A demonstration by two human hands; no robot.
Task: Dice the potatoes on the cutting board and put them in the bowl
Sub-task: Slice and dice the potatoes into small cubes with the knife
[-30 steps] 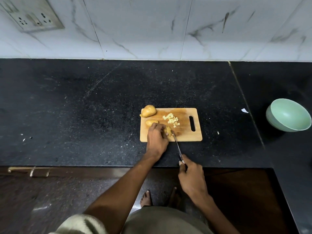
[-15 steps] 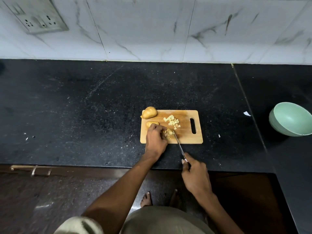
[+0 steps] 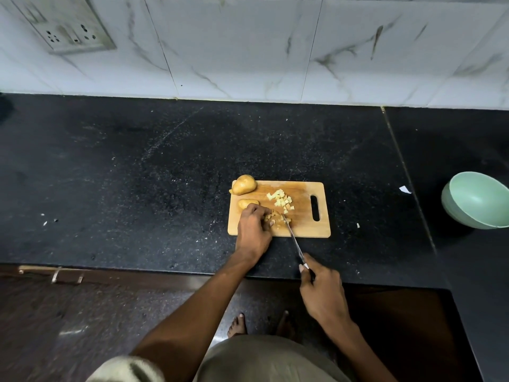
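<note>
Single head-worn wide-angle view, looking steeply down and forward from standing height: black counter [image 3: 165,175] across mid-frame, tiled wall [image 3: 248,45] above, floor [image 3: 68,326] and bare feet below.

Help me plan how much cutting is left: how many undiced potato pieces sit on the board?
2: one potato at the cutting board's far-left corner, another just nearer, partly under the left hand, which may hide more.

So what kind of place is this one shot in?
Most likely a home kitchen: a black stone counter against marble wall tiles, a socket plate on the wall, and potatoes being diced on a cutting board.
</note>
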